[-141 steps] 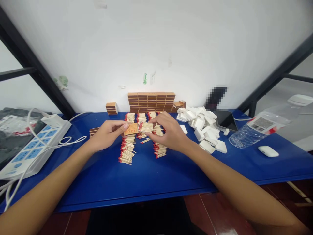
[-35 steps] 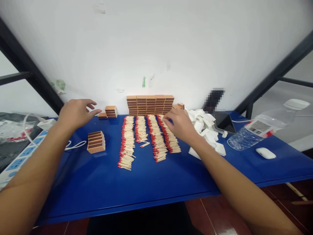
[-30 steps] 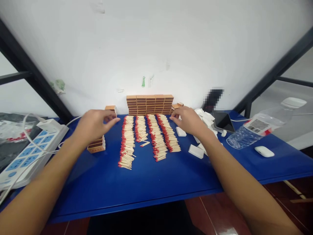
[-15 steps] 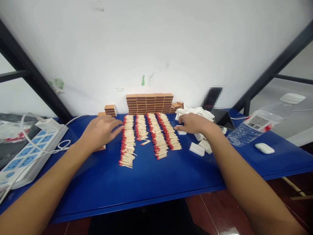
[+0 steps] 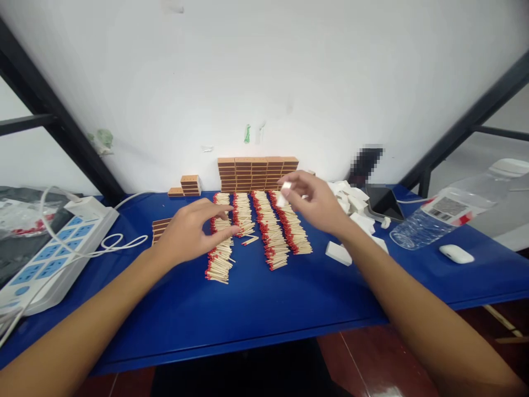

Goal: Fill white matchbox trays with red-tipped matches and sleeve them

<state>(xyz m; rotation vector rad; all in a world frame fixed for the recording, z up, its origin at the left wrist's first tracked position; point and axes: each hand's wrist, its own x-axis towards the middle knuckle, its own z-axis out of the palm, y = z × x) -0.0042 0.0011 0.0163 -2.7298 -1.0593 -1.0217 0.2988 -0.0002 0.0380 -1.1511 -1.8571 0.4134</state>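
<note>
Several rows of red-headed matches [image 5: 270,237] lie on the blue table [image 5: 256,309]. My left hand [image 5: 192,229] hovers over the leftmost row of matches [image 5: 219,259], thumb and fingers apart, holding nothing. Above the right-hand row, my right hand [image 5: 316,201] pinches a small white matchbox tray [image 5: 284,194] between thumb and fingers. To the right of that hand spreads a heap of white matchbox trays [image 5: 351,198], and one loose white tray [image 5: 339,253] lies in front of it. Behind the rows stands a stacked wall of brown matchboxes [image 5: 258,172].
A short stack of matchboxes [image 5: 190,185] stands at back left, with more boxes [image 5: 159,229] partly behind my left hand. A power strip [image 5: 61,253] with white cables lies far left. On the right are a plastic bottle [image 5: 446,212], a white earphone case [image 5: 456,253] and a dark-screened device [image 5: 384,203].
My right hand has lifted a white tray from beside the heap and moved left and up with it. My left hand has shifted right, over the leftmost matches.
</note>
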